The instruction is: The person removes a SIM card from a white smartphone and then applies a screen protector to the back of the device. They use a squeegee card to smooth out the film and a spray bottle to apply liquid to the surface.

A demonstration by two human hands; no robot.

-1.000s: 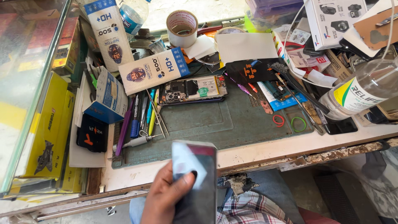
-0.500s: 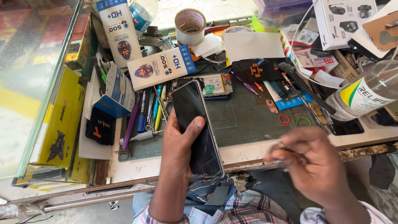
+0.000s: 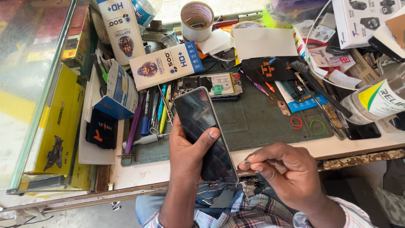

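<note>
black smartphone (image 3: 205, 134) clamped in my left hand (image 3: 187, 157); right hand (image 3: 286, 171), at its four o'clock, pinches a thin tool (image 3: 244, 162) — one slip could scratch glass.

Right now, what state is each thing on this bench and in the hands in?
smartphone: screen dark, gripped in the left hand.
right hand: fingertips pinched beside the phone's lower edge; what they hold is too small to tell.
opened phone: back off, insides showing, flat on the green mat.
tape roll: upright, partly used.
rubber bands: loose on the mat.
</note>
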